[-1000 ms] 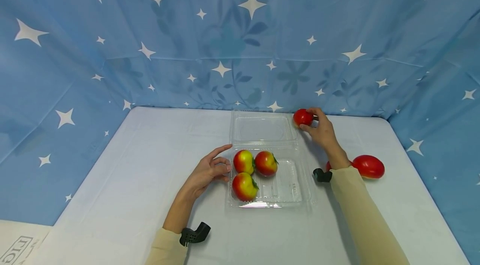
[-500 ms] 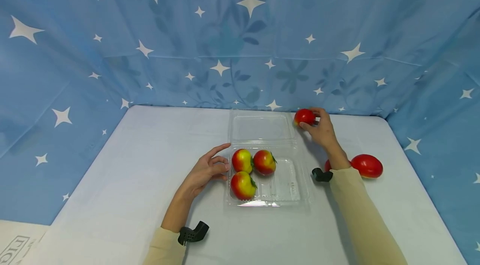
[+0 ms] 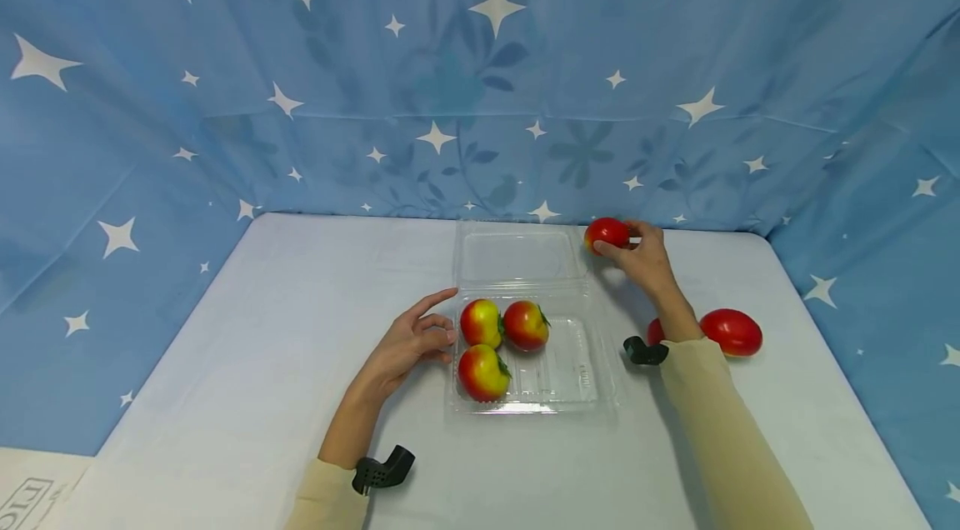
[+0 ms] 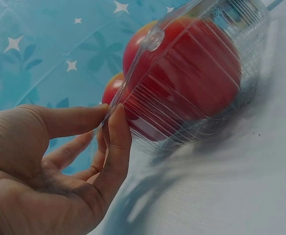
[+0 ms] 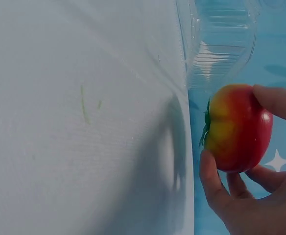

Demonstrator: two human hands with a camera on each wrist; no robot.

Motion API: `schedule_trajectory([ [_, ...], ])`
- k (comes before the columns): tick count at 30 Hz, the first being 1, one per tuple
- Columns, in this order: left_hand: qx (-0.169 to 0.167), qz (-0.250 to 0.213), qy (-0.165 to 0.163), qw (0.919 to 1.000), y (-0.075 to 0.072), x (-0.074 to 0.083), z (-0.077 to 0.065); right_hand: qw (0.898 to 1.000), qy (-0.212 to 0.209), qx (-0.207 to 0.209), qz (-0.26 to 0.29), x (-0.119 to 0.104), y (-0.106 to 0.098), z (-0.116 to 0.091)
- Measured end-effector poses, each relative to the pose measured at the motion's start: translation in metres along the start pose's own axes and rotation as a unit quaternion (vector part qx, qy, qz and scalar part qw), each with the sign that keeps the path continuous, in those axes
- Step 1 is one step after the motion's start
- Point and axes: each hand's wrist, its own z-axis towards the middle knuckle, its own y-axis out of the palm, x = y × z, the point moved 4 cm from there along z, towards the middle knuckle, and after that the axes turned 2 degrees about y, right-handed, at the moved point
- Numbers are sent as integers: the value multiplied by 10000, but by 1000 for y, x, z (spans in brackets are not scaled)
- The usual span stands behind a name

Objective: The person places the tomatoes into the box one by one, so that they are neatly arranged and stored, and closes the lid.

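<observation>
My left hand [image 3: 408, 347] pinches the left rim of a clear plastic clamshell box [image 3: 576, 363] between thumb and fingertip, as the left wrist view shows. Three red-and-yellow persimmons, one of them the front persimmon [image 3: 483, 373], sit in the left and middle of its base. The box's lid [image 3: 519, 255] lies folded back behind it. At the lid's right side, my right hand [image 3: 649, 263] holds another persimmon [image 5: 238, 129] by thumb and fingertips. In the right wrist view this fruit's green leafy top points left, and it hangs above the white table.
On the right of the white table [image 3: 300, 288] lies a red fruit [image 3: 731, 332], with a second red fruit [image 3: 655, 332] partly hidden behind my right forearm. A blue star-patterned curtain [image 3: 375, 97] borders the table's back and sides. A printed cream sheet [image 3: 37, 488] shows at lower left.
The held persimmon has turned slightly in my right fingers, showing a little more yellow. My left hand stays at the box's rim. The whole head view has shifted slightly.
</observation>
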Motion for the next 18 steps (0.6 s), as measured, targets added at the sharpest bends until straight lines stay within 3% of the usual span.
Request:
schedule_trajectory([
  [8, -28, -5, -47, 10000, 1, 0, 0, 9998, 44, -163, 106, -3, -3, -7],
  [18, -62, 3, -22, 10000, -1, 0, 1, 9996, -245, -160, 27, -10, -4, -17],
])
